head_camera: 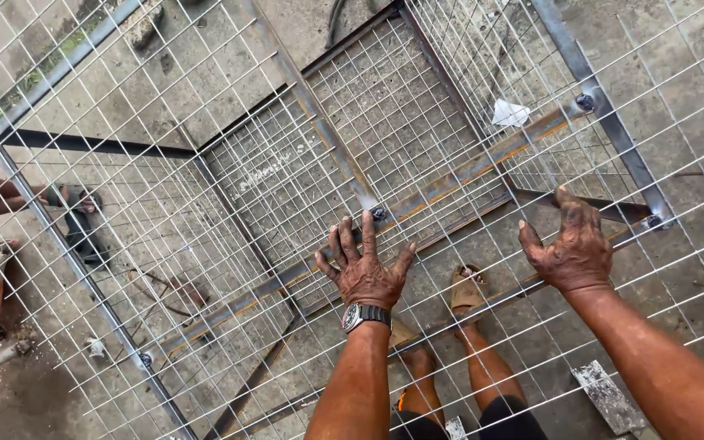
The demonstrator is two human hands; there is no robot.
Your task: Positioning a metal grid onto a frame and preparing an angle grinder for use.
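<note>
Both hands were pressed on the wire mesh panel (205,204) lying over the steel frame (466,175). Left hand (366,265) flat, fingers spread, gripping nothing. Right hand (570,244) curled over the frame edge, nearer the corner.

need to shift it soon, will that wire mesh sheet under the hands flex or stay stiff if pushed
The wire mesh sheet would probably bow a little: its wires look thin and the grid is wide. The left hand and right hand press flat on it, which suggests it bears some load. Where it lies over the metal frame it likely stays stiffer.
</note>
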